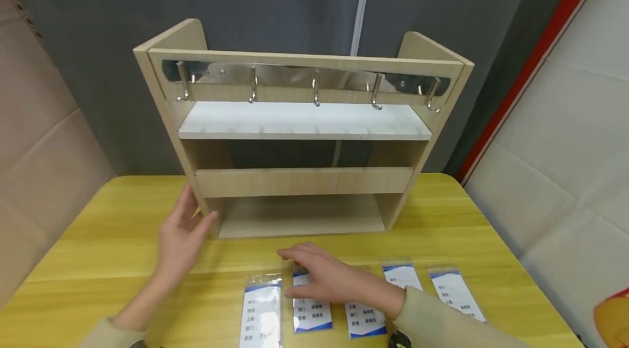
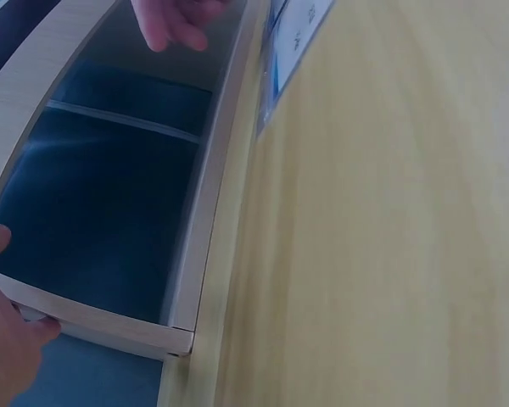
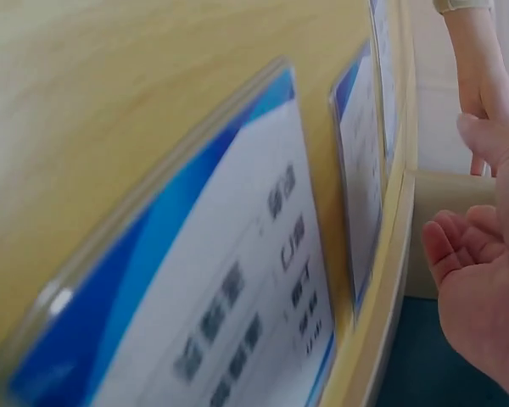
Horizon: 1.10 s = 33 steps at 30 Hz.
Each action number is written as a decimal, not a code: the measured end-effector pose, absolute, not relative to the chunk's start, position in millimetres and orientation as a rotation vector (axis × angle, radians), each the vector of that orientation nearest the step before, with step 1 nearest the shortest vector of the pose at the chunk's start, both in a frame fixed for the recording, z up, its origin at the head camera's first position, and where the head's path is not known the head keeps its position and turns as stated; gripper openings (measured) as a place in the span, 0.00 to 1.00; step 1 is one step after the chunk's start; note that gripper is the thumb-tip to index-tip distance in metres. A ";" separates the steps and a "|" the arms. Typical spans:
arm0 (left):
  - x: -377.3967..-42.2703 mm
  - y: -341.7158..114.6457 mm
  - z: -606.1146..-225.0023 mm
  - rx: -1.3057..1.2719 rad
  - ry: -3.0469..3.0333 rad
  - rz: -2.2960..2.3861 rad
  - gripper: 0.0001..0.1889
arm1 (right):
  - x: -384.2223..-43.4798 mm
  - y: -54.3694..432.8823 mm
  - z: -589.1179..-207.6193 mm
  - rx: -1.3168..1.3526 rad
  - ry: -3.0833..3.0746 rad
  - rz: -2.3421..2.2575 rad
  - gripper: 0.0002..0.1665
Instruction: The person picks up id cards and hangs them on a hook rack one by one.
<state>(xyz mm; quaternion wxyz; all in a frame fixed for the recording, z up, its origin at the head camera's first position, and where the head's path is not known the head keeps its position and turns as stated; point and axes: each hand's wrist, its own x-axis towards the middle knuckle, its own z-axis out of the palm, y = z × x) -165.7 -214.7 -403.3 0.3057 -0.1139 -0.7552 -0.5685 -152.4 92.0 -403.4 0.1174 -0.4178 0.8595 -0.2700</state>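
A pale wooden desktop shelf (image 1: 304, 181) stands on the table, with a metal strip of several hooks (image 1: 314, 75) across its upper front. Around the lower part of its left side panel, my left hand (image 1: 179, 239) grips with the thumb at the front edge; the left wrist view shows this left hand (image 2: 8, 356) with digits on both sides of the board. My right hand (image 1: 329, 277) hovers over a badge (image 1: 312, 312) in a clear sleeve, fingers loosely bent and holding nothing. In the right wrist view, that right hand (image 3: 492, 297) appears apart from the badges (image 3: 237, 280).
More sleeved badges, including one at the left (image 1: 260, 312) and one at the right (image 1: 459, 296), lie in a row before the shelf. A grey curtain (image 1: 275, 4) hangs behind the yellow wood-grain table (image 1: 93, 260). Pale walls flank both sides.
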 end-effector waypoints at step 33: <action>-178.5 -213.1 -425.4 -0.158 -2.019 -1.508 0.37 | -152.4 55.3 -423.8 -1.029 2.622 -0.789 0.38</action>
